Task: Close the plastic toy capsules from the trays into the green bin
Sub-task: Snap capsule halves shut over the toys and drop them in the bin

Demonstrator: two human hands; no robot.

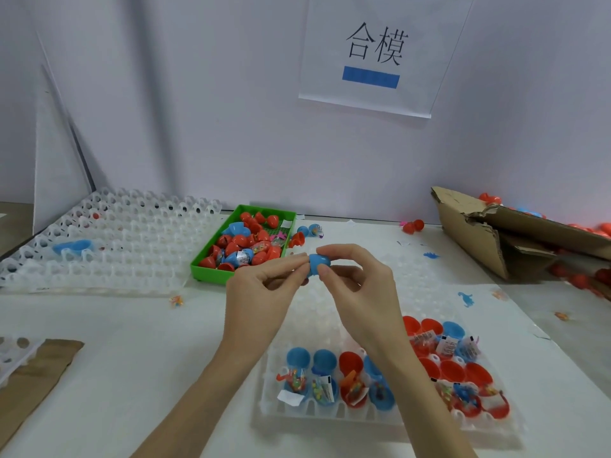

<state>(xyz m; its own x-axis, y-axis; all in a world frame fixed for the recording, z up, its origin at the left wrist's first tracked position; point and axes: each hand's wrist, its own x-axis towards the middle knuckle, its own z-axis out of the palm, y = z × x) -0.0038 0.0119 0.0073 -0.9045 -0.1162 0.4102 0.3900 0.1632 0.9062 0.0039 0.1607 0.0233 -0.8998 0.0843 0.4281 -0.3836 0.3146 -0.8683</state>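
Both hands hold one blue capsule (317, 264) above the table's middle. My left hand (264, 292) pinches its left side, and my right hand (355, 285) pinches its right side with thumb and fingers curled round it. Behind them the green bin (211, 271) holds several red and blue capsules. Below my forearms lies a clear tray (330, 416) with several open red and blue capsule halves holding small toy packets.
A big clear tray (115, 239) at the left carries one blue capsule half (74, 247). A torn cardboard box (515, 233) lies at the right with red capsules around it. Loose capsules (413, 226) and small toy bits dot the white table.
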